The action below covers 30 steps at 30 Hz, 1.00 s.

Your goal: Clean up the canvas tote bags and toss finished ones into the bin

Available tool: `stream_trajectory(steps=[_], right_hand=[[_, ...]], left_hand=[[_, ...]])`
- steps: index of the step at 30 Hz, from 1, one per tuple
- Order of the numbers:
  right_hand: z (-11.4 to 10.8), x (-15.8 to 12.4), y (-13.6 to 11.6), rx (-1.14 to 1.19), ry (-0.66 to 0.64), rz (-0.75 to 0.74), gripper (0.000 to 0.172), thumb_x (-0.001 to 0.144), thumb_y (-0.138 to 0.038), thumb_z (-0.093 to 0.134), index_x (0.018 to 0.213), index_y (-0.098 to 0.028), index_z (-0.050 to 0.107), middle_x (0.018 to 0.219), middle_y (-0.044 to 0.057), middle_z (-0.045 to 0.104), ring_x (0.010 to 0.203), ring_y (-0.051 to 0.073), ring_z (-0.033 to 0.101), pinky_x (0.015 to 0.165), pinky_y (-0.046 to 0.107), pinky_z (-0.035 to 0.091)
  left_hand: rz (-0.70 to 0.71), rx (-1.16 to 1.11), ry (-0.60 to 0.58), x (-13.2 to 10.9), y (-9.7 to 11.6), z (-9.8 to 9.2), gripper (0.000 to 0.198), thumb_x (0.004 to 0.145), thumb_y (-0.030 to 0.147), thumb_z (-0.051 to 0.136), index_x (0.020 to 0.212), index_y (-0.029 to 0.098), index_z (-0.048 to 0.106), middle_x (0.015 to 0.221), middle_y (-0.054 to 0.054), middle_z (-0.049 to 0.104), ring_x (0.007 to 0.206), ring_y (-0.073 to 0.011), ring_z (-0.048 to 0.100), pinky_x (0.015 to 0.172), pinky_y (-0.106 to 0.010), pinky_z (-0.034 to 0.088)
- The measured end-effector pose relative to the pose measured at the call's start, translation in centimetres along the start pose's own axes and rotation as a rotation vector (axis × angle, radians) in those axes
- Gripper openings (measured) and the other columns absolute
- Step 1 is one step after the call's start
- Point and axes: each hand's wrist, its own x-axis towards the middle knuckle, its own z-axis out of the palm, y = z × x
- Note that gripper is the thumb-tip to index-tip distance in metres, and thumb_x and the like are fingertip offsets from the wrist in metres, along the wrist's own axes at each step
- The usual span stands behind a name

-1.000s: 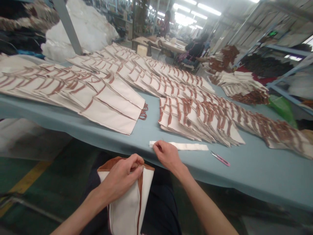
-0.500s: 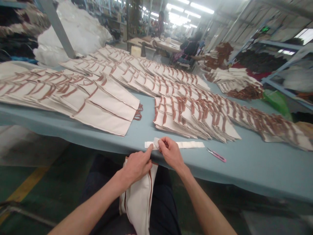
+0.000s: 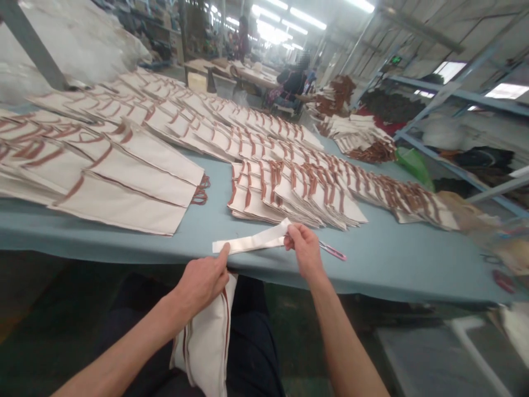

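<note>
White strips [image 3: 242,244] lie along the table's near edge. My left hand [image 3: 205,282] presses an index fingertip on them near their left end; its other fingers are curled over a cream cloth piece with brown trim [image 3: 212,336] on my lap, and whether they grip it is unclear. Between the thumb and fingers of my right hand [image 3: 301,245] is the raised end of the top white strip [image 3: 273,231], lifted at an angle off the layer below. Pink-handled thread snips [image 3: 334,252] rest just right of my right hand.
Overlapping cream pieces with brown edging cover much of the blue-green table [image 3: 388,259], in a left pile [image 3: 132,193] and a middle pile [image 3: 285,190]. A seated person [image 3: 291,85] is at the back. Shelving [image 3: 454,94] stands at the right.
My right hand has moved right and lifted the top strip's end, so a longer length shows raised. My left fingertip remains on the strips. The view has turned to the right.
</note>
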Motion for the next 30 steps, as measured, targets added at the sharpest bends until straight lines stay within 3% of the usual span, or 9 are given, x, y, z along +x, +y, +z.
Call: stream_trajectory(steps=[8,13,16,20,25,27,30], right_hand=[[0.4,-0.2,0.8,0.116,0.009,0.085,0.036,0.072,-0.050,0.080,0.076,-0.019,0.064,0.056,-0.004,0.062,0.049,0.010,0.054,0.048,0.021,0.048],[0.8,-0.1,0.6,0.172,0.051,0.089,0.034,0.070,-0.048,0.081,0.077,-0.019,0.064,0.058,-0.003,0.064,0.053,0.011,0.060,0.046,0.019,0.049],[0.2,0.7,0.3,0.208,0.136,0.066,0.034,0.070,-0.047,0.078,0.084,-0.019,0.064,0.074,0.000,0.072,0.067,0.014,0.069,0.045,0.017,0.048],[-1.7,2.4,-0.3,0.232,0.236,0.043,0.034,0.074,-0.049,0.073,0.088,-0.019,0.063,0.086,0.004,0.076,0.077,0.018,0.074,0.044,0.017,0.048],[-5.5,5.5,-1.6,0.195,0.379,-0.009,0.026,0.092,-0.039,0.071,0.082,-0.017,0.061,0.071,-0.003,0.065,0.055,0.008,0.060,0.039,0.014,0.034],[-7.4,7.0,-2.3,0.161,0.455,-0.030,0.026,0.100,-0.034,0.067,0.085,-0.015,0.062,0.071,-0.005,0.060,0.051,0.006,0.052,0.041,0.015,0.036],[-10.6,9.1,-3.6,0.121,0.569,-0.048,0.023,0.105,-0.035,0.064,0.097,-0.013,0.065,0.077,-0.004,0.061,0.054,0.006,0.053,0.047,0.018,0.046]], left_hand=[[-0.016,-0.003,0.036,-0.1,1.4,-0.6,0.068,0.105,0.024,0.040,0.166,0.004,0.018,0.097,-0.016,0.081,0.092,-0.0316,0.079,0.082,-0.038,0.056],[0.056,-0.005,0.019,0.9,3.1,-0.7,0.071,0.099,0.017,0.048,0.165,0.008,0.025,0.099,-0.018,0.081,0.091,-0.0322,0.079,0.080,-0.038,0.058],[0.052,0.012,0.007,1.2,3.4,-0.4,0.072,0.098,0.015,0.050,0.165,0.005,0.027,0.098,-0.022,0.080,0.090,-0.0362,0.079,0.078,-0.041,0.059],[0.051,0.019,-0.009,1.1,3.2,0.0,0.075,0.098,0.014,0.049,0.167,0.007,0.021,0.099,-0.022,0.080,0.093,-0.0380,0.079,0.081,-0.044,0.060],[0.046,0.002,-0.020,1.1,3.0,0.3,0.077,0.098,0.014,0.047,0.168,0.008,0.015,0.096,-0.020,0.081,0.093,-0.0384,0.079,0.083,-0.048,0.061],[0.040,-0.006,-0.019,1.2,3.1,0.4,0.077,0.098,0.012,0.046,0.168,0.008,0.016,0.095,-0.020,0.081,0.092,-0.0383,0.080,0.084,-0.048,0.060],[0.033,-0.020,-0.014,1.2,3.2,0.5,0.076,0.098,0.013,0.045,0.168,0.008,0.017,0.096,-0.022,0.081,0.092,-0.0389,0.079,0.083,-0.048,0.060]])
